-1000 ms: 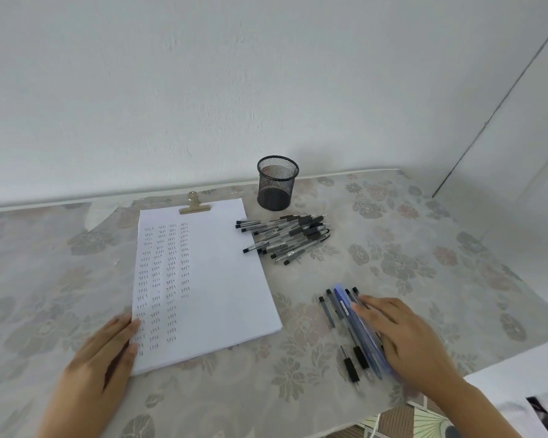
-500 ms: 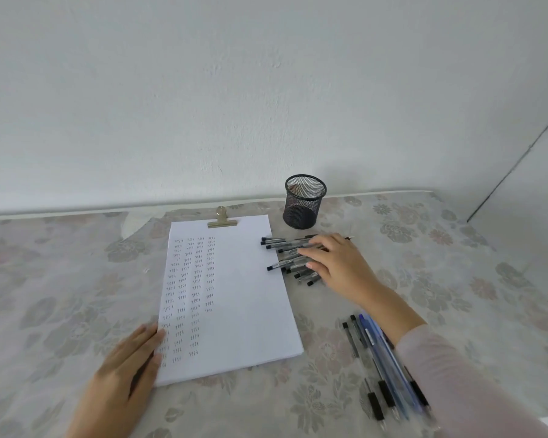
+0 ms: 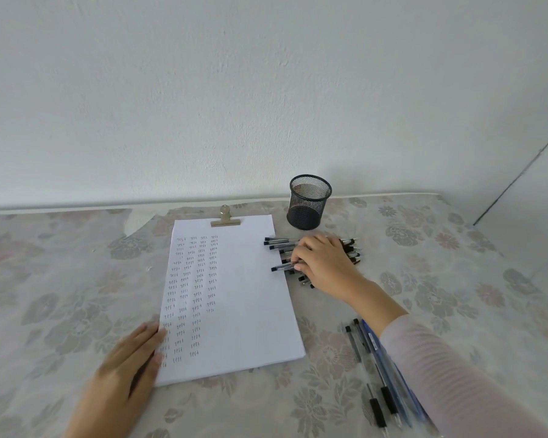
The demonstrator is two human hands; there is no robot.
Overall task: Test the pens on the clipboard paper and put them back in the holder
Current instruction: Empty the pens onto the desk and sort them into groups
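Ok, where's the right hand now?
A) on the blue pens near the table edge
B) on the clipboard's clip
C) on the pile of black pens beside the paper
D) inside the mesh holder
C: the right hand lies on the pile of black pens right of the paper, pinching one pen.

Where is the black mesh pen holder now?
In the head view, the pen holder stands near the wall, right of the clipboard clip, behind the pen pile under the right hand.
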